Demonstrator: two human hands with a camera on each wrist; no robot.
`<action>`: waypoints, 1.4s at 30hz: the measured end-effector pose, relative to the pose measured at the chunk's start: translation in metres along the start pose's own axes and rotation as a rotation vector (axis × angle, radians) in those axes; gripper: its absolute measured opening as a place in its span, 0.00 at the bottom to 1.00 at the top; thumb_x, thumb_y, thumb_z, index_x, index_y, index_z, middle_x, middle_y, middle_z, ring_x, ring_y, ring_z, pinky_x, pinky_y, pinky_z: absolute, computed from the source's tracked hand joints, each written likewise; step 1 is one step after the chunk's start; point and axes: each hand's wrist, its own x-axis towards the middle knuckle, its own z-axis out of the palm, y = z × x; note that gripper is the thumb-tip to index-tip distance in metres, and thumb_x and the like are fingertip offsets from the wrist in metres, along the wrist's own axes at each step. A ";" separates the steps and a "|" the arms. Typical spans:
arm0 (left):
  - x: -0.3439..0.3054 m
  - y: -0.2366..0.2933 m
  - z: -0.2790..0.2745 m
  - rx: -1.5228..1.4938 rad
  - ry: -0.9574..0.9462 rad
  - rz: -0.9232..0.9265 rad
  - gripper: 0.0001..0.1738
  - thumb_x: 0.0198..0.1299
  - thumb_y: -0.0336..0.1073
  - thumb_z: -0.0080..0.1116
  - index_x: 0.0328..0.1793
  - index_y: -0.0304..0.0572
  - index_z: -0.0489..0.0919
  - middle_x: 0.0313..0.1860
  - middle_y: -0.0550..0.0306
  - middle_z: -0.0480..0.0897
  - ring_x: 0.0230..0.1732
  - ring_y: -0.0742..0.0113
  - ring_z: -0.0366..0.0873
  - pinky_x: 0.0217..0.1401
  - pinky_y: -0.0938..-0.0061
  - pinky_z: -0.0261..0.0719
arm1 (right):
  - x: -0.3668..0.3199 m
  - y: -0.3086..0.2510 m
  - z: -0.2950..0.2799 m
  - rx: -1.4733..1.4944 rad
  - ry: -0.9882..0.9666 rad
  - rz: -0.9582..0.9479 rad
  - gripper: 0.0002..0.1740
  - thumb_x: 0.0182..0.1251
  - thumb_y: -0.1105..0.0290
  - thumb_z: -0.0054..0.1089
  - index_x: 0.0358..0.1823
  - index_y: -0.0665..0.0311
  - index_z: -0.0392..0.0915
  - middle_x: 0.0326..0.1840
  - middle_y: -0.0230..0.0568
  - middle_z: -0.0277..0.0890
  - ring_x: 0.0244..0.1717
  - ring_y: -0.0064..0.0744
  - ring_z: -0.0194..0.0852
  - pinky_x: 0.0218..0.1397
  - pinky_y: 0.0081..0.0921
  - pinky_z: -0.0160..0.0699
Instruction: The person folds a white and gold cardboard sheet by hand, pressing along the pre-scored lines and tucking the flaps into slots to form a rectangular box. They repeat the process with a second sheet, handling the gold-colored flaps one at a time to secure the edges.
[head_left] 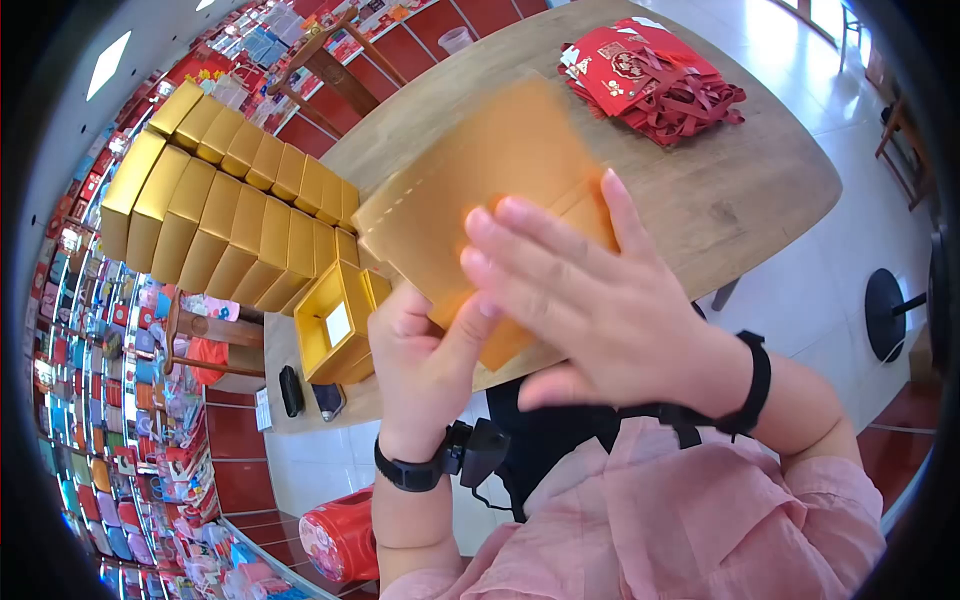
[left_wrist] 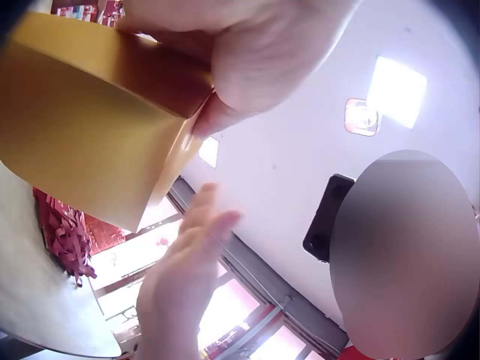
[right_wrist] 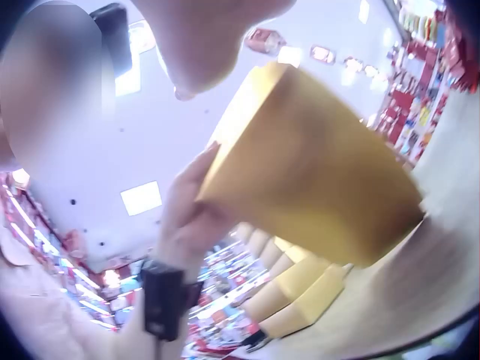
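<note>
A gold cardboard box, blurred in the head view, is held up over the table. My left hand grips its near lower edge, thumb on one side. In the left wrist view that hand pinches a flap edge of the box. My right hand has its fingers extended across the near side of the box; the head view does not settle whether they touch it. The right wrist view shows the box with the left hand at its edge.
Rows of gold boxes stand at the table's left, beside an open gold box with a white patch inside. Red bags lie piled at the far side of the table. A black item lies near the left edge.
</note>
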 end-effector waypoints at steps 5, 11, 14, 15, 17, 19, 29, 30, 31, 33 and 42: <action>-0.001 -0.006 -0.003 0.091 -0.038 0.005 0.11 0.66 0.33 0.67 0.49 0.34 0.84 0.40 0.63 0.85 0.37 0.80 0.75 0.40 0.83 0.73 | -0.007 0.034 -0.005 0.035 0.056 0.349 0.48 0.73 0.31 0.31 0.81 0.61 0.52 0.85 0.42 0.46 0.85 0.42 0.41 0.82 0.62 0.21; 0.000 -0.013 0.001 0.325 -0.056 0.082 0.11 0.64 0.34 0.69 0.48 0.36 0.84 0.36 0.66 0.83 0.32 0.81 0.73 0.35 0.83 0.70 | -0.009 -0.002 0.008 0.096 -0.063 -0.112 0.46 0.74 0.31 0.26 0.81 0.59 0.53 0.85 0.44 0.47 0.85 0.40 0.41 0.81 0.64 0.23; -0.006 -0.019 -0.013 0.345 -0.067 0.168 0.13 0.63 0.36 0.70 0.48 0.35 0.84 0.37 0.65 0.83 0.34 0.80 0.74 0.36 0.83 0.71 | -0.023 0.054 0.040 0.103 0.044 0.290 0.43 0.76 0.36 0.33 0.80 0.59 0.56 0.82 0.44 0.53 0.84 0.40 0.45 0.81 0.61 0.29; -0.009 -0.017 -0.015 0.347 -0.065 0.164 0.13 0.63 0.36 0.70 0.48 0.35 0.84 0.37 0.65 0.83 0.34 0.80 0.74 0.36 0.83 0.71 | -0.027 0.064 0.043 0.185 0.121 0.429 0.40 0.77 0.40 0.39 0.79 0.59 0.57 0.81 0.44 0.55 0.83 0.40 0.47 0.82 0.59 0.34; -0.015 -0.010 -0.017 0.146 0.062 0.039 0.13 0.63 0.36 0.70 0.48 0.35 0.83 0.39 0.63 0.84 0.36 0.79 0.76 0.39 0.82 0.72 | -0.031 0.070 0.035 0.443 0.161 0.452 0.41 0.76 0.38 0.39 0.79 0.60 0.57 0.80 0.47 0.56 0.82 0.42 0.49 0.81 0.53 0.40; -0.014 -0.015 -0.022 0.109 0.059 0.027 0.13 0.63 0.35 0.70 0.48 0.34 0.83 0.41 0.62 0.84 0.38 0.78 0.76 0.41 0.82 0.73 | -0.030 0.069 0.025 0.694 0.206 0.479 0.42 0.76 0.37 0.40 0.78 0.62 0.57 0.80 0.49 0.56 0.80 0.45 0.51 0.81 0.47 0.46; -0.004 -0.043 -0.033 0.310 -0.077 0.066 0.19 0.63 0.45 0.69 0.50 0.38 0.83 0.42 0.59 0.84 0.50 0.66 0.78 0.60 0.64 0.70 | -0.024 0.043 0.025 0.959 0.156 0.160 0.29 0.57 0.78 0.67 0.61 0.63 0.71 0.71 0.48 0.67 0.77 0.48 0.59 0.75 0.40 0.63; 0.001 -0.048 -0.035 0.506 -0.169 0.173 0.22 0.64 0.51 0.68 0.50 0.39 0.83 0.43 0.58 0.84 0.55 0.60 0.78 0.69 0.55 0.65 | -0.026 0.042 0.031 1.002 0.212 0.201 0.24 0.57 0.82 0.64 0.57 0.62 0.73 0.69 0.48 0.68 0.77 0.49 0.59 0.75 0.40 0.63; 0.007 -0.051 -0.028 0.498 -0.210 0.296 0.29 0.65 0.62 0.60 0.52 0.41 0.82 0.50 0.56 0.83 0.65 0.49 0.72 0.78 0.44 0.46 | -0.029 0.043 0.035 1.005 0.209 0.202 0.24 0.57 0.82 0.64 0.57 0.62 0.73 0.69 0.48 0.68 0.77 0.49 0.59 0.75 0.40 0.63; 0.012 -0.077 -0.039 0.357 -0.369 0.277 0.33 0.66 0.65 0.54 0.57 0.42 0.81 0.59 0.55 0.81 0.71 0.46 0.68 0.79 0.44 0.45 | -0.039 0.051 0.041 0.927 0.126 0.213 0.20 0.53 0.88 0.60 0.47 0.61 0.78 0.67 0.47 0.71 0.77 0.52 0.59 0.75 0.43 0.63; -0.013 -0.108 -0.031 0.665 -0.340 0.054 0.24 0.65 0.45 0.62 0.63 0.42 0.79 0.64 0.50 0.79 0.78 0.45 0.60 0.79 0.54 0.56 | -0.077 0.073 0.047 0.694 -0.189 0.229 0.11 0.58 0.85 0.58 0.38 0.62 0.82 0.63 0.43 0.76 0.72 0.50 0.67 0.73 0.43 0.65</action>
